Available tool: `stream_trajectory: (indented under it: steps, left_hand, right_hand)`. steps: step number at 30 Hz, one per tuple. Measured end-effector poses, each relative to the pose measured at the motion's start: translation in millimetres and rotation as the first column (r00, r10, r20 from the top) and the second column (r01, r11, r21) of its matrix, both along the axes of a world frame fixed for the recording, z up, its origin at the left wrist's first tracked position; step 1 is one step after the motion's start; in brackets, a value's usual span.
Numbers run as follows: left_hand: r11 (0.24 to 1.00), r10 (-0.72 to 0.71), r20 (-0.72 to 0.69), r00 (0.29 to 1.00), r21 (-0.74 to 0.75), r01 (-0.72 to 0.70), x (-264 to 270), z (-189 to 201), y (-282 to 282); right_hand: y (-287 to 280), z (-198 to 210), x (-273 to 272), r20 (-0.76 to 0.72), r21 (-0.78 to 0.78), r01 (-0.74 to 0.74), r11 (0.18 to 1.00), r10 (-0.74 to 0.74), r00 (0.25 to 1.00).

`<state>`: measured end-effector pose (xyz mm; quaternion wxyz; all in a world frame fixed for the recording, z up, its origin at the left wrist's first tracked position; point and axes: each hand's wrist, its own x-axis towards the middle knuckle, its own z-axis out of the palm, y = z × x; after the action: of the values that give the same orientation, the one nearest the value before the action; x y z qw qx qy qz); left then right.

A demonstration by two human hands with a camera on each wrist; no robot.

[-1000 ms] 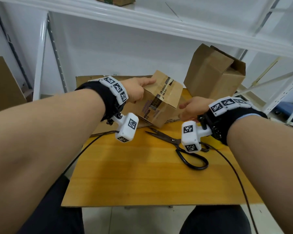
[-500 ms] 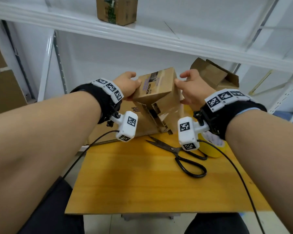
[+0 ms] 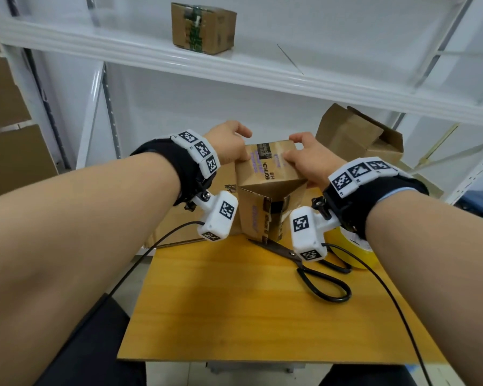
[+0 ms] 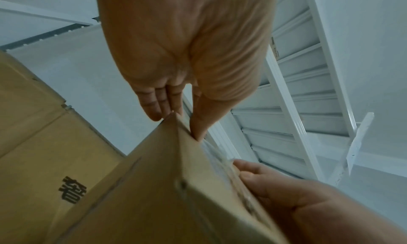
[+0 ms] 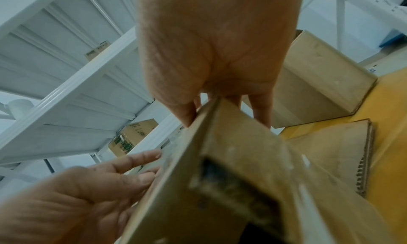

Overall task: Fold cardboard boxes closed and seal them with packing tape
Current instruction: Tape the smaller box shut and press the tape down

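Observation:
A small brown printed cardboard box (image 3: 265, 174) is held upright over the back of the yellow table (image 3: 234, 316). My left hand (image 3: 241, 146) grips its top left corner, thumb on one face and fingers on the other (image 4: 176, 126). At the top right corner, my right hand (image 3: 293, 149) pinches the box in the same way (image 5: 222, 119). The face of the box (image 5: 220, 187) towards me shows loose flaps and a dark gap. A yellow tape roll (image 3: 354, 252) lies under my right wrist, partly hidden.
Black-handled scissors (image 3: 318, 274) lie on the table just before the box. Flat cardboard (image 3: 184, 218) leans behind at the left, and an open box (image 3: 357, 140) stands at the back right. A taped box (image 3: 204, 27) sits on the white shelf above.
Both hands have turned the box upright and lifted it, and they have shifted to its top corners. The view has tilted up towards the shelf.

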<state>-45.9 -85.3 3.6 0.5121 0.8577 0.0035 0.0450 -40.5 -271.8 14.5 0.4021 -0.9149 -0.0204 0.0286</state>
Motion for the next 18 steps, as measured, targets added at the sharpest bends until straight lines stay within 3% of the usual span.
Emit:
stream_trajectory:
  steps: [7,18]
  left_hand:
    - [0.993,-0.101,-0.025,0.995,-0.061,0.099,9.8,1.4,-12.9]
    - [0.987,-0.093,0.012,0.996,-0.128,0.094,13.7,-6.0,-24.7]
  right_hand:
    - [-0.3,0.8,9.3,-0.005,-0.009,0.033,0.999,-0.033,0.999]
    - [-0.6,-1.2,11.5,0.017,-0.035,0.036,0.999,-0.035,0.999]
